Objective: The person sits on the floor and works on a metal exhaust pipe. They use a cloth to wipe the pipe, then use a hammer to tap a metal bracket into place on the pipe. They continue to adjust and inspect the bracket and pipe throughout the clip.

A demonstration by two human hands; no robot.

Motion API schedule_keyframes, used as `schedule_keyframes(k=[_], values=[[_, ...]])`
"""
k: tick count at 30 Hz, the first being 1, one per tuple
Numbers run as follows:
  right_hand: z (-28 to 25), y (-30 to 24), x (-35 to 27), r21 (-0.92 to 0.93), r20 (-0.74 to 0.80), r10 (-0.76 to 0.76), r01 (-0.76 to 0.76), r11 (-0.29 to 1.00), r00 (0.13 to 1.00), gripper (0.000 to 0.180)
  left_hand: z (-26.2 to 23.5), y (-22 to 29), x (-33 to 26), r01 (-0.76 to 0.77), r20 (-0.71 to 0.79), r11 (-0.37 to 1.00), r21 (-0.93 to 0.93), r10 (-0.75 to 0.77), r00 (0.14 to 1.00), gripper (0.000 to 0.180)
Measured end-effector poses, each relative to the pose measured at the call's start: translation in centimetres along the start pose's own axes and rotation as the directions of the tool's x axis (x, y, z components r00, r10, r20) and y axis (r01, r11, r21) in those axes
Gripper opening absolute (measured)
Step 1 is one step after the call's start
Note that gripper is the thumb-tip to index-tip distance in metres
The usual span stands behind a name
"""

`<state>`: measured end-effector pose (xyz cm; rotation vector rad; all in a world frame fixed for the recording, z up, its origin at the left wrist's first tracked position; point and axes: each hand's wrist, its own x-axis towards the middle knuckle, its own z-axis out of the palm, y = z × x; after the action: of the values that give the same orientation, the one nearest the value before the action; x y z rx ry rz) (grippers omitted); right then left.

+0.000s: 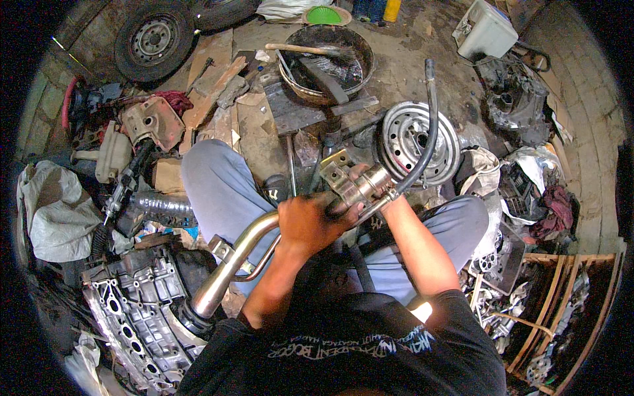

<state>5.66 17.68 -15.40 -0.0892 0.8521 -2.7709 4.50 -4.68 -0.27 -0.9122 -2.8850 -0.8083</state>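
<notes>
A bent, shiny metal fuel filler pipe [249, 244] slants across my lap. A thinner tube [265, 259] runs alongside it. My left hand [307, 223] is closed around the pipe past its bend, with its fingers slightly blurred. My right hand [388, 197] holds the pipe's upper end from behind and beneath, partly hidden by the metal. Near that end sits a flat bracket [337, 169] with holes. From the thin tube a black rubber hose [430, 125] curves up and away. The pipe's lower end has a dark collar [193, 318], close to an engine cylinder head.
A silver wheel rim [396, 142] lies ahead, beside a black basin [362, 82] with a wooden-handled brush [300, 49]. The aluminium cylinder head [135, 323] rests at my left. Tyres [125, 49] stand behind. Greasy parts [512, 109] and rags [553, 211] lie right.
</notes>
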Motion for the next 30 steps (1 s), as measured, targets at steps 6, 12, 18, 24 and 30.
schedule_keyframes(k=[6,12,18,24,30], values=[[3.5,-0.5,0.9,-0.299,-0.371,0.053,-0.174,0.938,0.927,0.030,0.2,-0.2,-0.1,0.022,0.052,0.999,-0.030,-0.021,0.998,0.054],[1.1,0.4,1.0,-0.408,-0.274,-0.054,-0.065,0.911,0.960,0.029,0.1,-0.1,0.0,0.021,0.082,0.999,0.035,-0.024,0.996,0.054],[-1.4,-0.3,0.5,-0.181,0.147,0.002,0.025,0.983,0.989,0.050,0.5,-0.4,0.1,0.014,0.040,1.000,0.020,-0.014,0.999,0.054],[1.8,-2.3,2.2,-0.163,-0.039,0.018,-0.024,0.986,0.999,0.037,1.1,-0.9,-0.1,0.004,-0.008,1.000,-0.015,-0.004,1.000,0.054],[0.5,-3.1,2.3,-0.402,-0.115,0.049,-0.091,0.911,0.992,0.035,0.4,-0.4,0.1,0.004,0.006,1.000,-0.016,-0.004,1.000,0.053]])
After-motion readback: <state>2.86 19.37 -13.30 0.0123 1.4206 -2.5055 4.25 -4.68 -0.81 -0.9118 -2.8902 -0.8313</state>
